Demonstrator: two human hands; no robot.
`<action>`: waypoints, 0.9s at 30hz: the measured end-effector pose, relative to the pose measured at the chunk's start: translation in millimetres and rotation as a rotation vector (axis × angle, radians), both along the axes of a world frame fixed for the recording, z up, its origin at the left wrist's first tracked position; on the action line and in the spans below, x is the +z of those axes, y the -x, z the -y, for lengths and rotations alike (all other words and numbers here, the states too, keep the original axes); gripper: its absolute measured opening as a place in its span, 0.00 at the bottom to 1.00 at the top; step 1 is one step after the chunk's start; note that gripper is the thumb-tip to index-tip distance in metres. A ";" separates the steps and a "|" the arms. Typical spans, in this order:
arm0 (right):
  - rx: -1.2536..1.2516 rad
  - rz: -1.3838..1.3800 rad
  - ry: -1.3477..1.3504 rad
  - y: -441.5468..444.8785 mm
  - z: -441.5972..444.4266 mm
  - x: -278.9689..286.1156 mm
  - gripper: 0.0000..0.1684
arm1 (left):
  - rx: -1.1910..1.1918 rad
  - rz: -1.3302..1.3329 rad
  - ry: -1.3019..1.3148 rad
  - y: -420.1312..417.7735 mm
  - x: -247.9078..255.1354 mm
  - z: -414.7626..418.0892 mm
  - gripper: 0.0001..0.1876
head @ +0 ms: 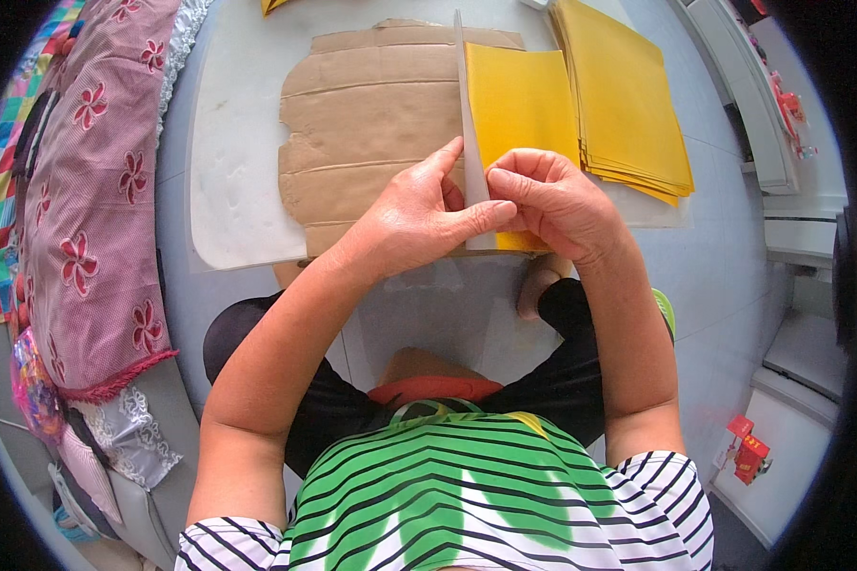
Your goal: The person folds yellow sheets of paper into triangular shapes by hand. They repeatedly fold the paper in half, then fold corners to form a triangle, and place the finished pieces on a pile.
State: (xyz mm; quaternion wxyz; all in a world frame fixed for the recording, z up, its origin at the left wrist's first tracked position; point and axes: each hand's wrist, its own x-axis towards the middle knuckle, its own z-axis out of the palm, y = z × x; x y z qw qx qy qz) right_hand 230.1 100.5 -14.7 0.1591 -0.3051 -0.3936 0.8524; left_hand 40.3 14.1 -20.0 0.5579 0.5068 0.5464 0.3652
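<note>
Before me a yellow sheet (521,93) lies on a flattened brown cardboard piece (371,107). A long grey-white strip (463,86) runs along the sheet's left edge and appears partly raised. My left hand (418,210) straddles this strip, index finger against its left side and thumb crossing its lower part. Close on the right, my right hand (560,203) pinches the strip's edge between thumb and fingers, over the yellow sheet. The exact contact under the fingertips is hidden.
A pile of yellow sheets (625,100) lies to the right on the white tabletop (236,143). Another yellow piece (273,6) shows at the top edge. On the left is a sofa with a pink flowered cover (100,178). A red box (750,457) sits far right.
</note>
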 end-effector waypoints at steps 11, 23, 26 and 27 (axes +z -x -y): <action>-0.016 0.039 -0.042 -0.2 2.1 -1.9 0.15 | -0.011 -0.099 0.021 -2.0 7.6 -0.4 0.54; -0.034 0.014 -0.011 0.5 2.7 -4.6 0.14 | 0.010 -0.081 0.012 -1.3 3.3 0.2 0.54; -0.021 0.022 -0.002 -1.0 1.0 -4.9 0.13 | 0.005 -0.066 0.012 -0.4 2.5 -0.6 0.53; -0.025 0.027 -0.004 -1.1 1.2 -5.5 0.13 | 0.004 -0.067 0.016 -0.4 2.8 -0.5 0.52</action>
